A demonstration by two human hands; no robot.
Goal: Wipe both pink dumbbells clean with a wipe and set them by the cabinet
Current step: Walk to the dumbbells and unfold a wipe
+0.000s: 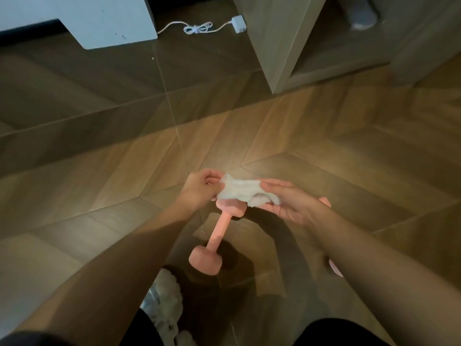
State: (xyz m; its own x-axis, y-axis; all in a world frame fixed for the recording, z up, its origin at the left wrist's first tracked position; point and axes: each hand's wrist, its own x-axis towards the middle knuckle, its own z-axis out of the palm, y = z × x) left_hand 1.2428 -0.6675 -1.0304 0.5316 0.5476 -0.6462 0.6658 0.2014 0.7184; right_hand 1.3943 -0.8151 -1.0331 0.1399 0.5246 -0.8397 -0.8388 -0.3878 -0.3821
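A crumpled white wipe [240, 192] is stretched between my two hands above the floor. My left hand [200, 187] pinches its left end. My right hand [287, 201] holds its right end against the palm. One pink dumbbell [217, 236] lies on the tiled floor just below the wipe, its far head partly hidden by it. A second pink dumbbell [335, 268] lies to the right, mostly hidden behind my right forearm; only its two ends show.
A wooden cabinet [282, 46] with an open lower shelf stands at the back right. A white charger and cable [199, 27] lie on the floor beside it. White furniture [87, 18] stands at the back left. My slippered foot [164, 303] is near the bottom.
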